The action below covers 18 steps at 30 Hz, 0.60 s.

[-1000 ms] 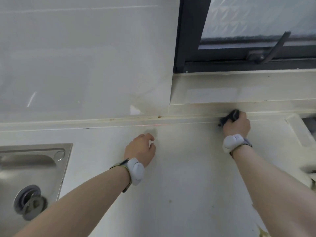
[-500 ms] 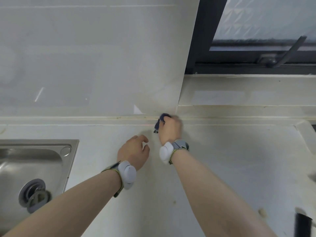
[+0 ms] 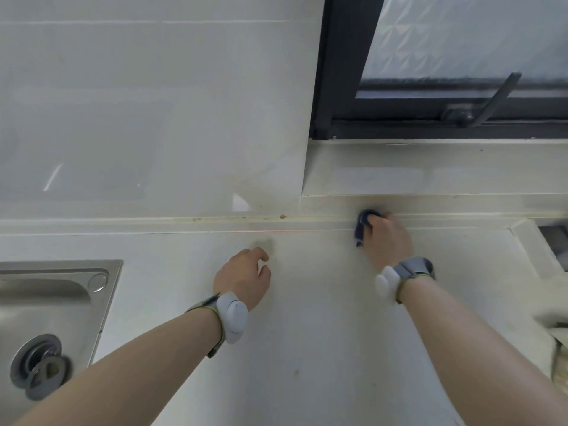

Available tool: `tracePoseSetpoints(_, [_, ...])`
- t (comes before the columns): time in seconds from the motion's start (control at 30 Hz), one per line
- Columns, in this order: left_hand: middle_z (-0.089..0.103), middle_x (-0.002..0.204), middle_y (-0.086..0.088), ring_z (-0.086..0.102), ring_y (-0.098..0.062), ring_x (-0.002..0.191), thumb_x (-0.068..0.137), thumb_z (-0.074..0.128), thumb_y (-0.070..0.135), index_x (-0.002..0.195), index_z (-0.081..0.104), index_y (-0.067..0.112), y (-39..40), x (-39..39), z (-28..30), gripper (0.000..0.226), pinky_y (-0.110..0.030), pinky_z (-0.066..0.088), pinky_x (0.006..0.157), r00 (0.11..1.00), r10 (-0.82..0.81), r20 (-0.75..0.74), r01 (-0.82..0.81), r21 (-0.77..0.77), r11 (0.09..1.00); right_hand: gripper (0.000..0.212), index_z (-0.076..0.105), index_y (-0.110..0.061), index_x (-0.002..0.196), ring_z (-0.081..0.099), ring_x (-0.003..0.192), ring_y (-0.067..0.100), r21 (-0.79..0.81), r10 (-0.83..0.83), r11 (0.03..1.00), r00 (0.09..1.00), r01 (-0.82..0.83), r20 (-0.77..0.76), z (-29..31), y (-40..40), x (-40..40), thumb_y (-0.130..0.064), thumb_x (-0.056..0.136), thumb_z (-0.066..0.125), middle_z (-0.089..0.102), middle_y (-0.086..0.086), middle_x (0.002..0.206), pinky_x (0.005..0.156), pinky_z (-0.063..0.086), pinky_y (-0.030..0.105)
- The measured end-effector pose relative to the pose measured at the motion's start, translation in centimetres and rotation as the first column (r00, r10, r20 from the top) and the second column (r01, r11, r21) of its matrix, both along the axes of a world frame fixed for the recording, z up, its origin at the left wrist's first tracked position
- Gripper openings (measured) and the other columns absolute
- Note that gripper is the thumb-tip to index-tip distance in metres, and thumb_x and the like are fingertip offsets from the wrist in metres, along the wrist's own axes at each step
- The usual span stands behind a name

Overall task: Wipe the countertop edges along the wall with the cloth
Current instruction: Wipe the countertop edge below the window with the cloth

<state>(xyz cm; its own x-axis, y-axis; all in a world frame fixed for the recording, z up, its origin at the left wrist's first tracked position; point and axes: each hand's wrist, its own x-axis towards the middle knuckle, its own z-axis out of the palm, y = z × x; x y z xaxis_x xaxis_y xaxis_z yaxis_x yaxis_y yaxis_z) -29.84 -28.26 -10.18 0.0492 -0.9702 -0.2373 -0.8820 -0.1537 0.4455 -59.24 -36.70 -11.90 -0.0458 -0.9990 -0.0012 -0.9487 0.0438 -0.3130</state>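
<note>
A small dark blue cloth [image 3: 362, 224] is bunched in my right hand [image 3: 388, 241], which presses it against the back edge of the pale countertop [image 3: 307, 333] where it meets the wall, just right of the wall corner below the window. Most of the cloth is hidden by my fingers, and the hand is blurred. My left hand [image 3: 242, 279] rests on the countertop to the left, fingers loosely curled, holding nothing. Brownish stains [image 3: 242, 217] dot the seam along the wall left of the cloth.
A steel sink [image 3: 52, 318] with a drain is set into the counter at the left. A dark-framed window [image 3: 430, 121] with a handle sits above a ledge at the right. A recess [image 3: 556, 241] cuts into the counter at the far right.
My right hand swept the cloth left along the wall edge to the corner, then back right to below the window. My left hand stayed in place.
</note>
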Motion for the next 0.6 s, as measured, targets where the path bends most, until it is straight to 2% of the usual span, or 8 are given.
tracePoseSetpoints(0.2, [0.055, 0.09, 0.007, 0.056, -0.019, 0.086, 0.091, 0.048, 0.031, 0.112, 0.058, 0.031, -0.3, -2.2, -0.4, 0.024, -0.032, 0.049, 0.073, 0.999, -0.043, -0.004, 0.043, -0.014, 0.999, 0.021, 0.068, -0.01, 0.101, 0.058, 0.077, 0.038, -0.03, -0.172, 0.985, 0.981, 0.17, -0.089, -0.8, -0.7, -6.3, -0.022, 0.094, 0.051, 0.058, 0.02, 0.099, 0.066, 0.043, 0.033])
tracePoseSetpoints(0.3, [0.055, 0.089, 0.007, 0.055, -0.018, 0.085, 0.091, 0.048, 0.03, 0.113, 0.058, 0.03, -0.8, -2.7, -0.4, 0.024, -0.031, 0.048, 0.072, 0.999, -0.043, -0.005, 0.043, -0.012, 0.999, 0.02, 0.068, -0.005, 0.093, 0.057, 0.076, 0.038, -0.036, -0.219, 0.976, 0.974, 0.217, -0.067, -1.0, -1.0, -5.9, -0.018, 0.092, 0.053, 0.06, 0.021, 0.095, 0.063, 0.036, 0.029])
tracePoseSetpoints(0.47, [0.056, 0.09, 0.005, 0.055, -0.019, 0.085, 0.092, 0.048, 0.029, 0.115, 0.058, 0.029, -1.5, -3.1, 0.0, 0.026, -0.03, 0.047, 0.072, 0.999, -0.035, -0.009, 0.035, -0.012, 0.999, 0.021, 0.067, -0.003, 0.078, 0.053, 0.07, 0.034, -0.035, -0.346, 0.936, 0.935, 0.349, 0.071, -1.3, -1.3, -3.7, -0.015, 0.087, 0.052, 0.06, 0.019, 0.085, 0.059, 0.031, 0.027])
tracePoseSetpoints(0.57, [0.057, 0.092, 0.004, 0.056, -0.021, 0.087, 0.092, 0.049, 0.028, 0.116, 0.058, 0.029, -2.1, -3.6, 0.2, 0.026, -0.032, 0.049, 0.075, 0.999, -0.04, -0.01, 0.04, -0.019, 0.999, 0.018, 0.065, -0.005, 0.074, 0.042, 0.058, 0.025, -0.033, -0.349, 0.935, 0.931, 0.354, 0.107, -0.7, -1.1, -1.9, -0.011, 0.086, 0.054, 0.059, 0.016, 0.083, 0.051, 0.022, 0.023])
tracePoseSetpoints(0.6, [0.058, 0.092, 0.004, 0.056, -0.021, 0.087, 0.092, 0.049, 0.028, 0.116, 0.058, 0.029, -2.2, -3.8, 0.3, 0.026, -0.033, 0.05, 0.075, 0.999, -0.044, -0.01, 0.044, -0.017, 0.999, 0.016, 0.066, -0.006, 0.075, 0.045, 0.06, 0.027, -0.031, -0.333, 0.941, 0.937, 0.338, 0.106, -0.6, -1.0, -1.3, -0.01, 0.085, 0.055, 0.06, 0.016, 0.083, 0.052, 0.022, 0.023])
